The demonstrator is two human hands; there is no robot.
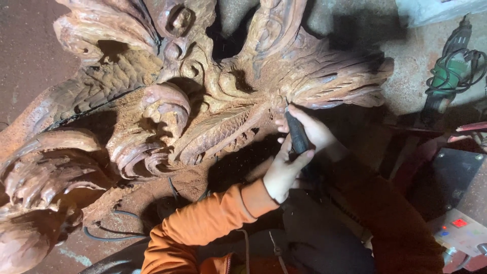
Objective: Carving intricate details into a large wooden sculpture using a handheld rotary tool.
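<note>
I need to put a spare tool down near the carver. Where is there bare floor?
Bare floor lies at upper left, beside the wood carving, and upper right between the carving and the green power tool. It is crowded around the left hand, right hand, dark handpiece and cables.

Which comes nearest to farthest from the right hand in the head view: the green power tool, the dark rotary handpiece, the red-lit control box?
1. Dark rotary handpiece: held in the right hand.
2. Green power tool: upper right, on the floor.
3. Red-lit control box: lower right corner.
</note>
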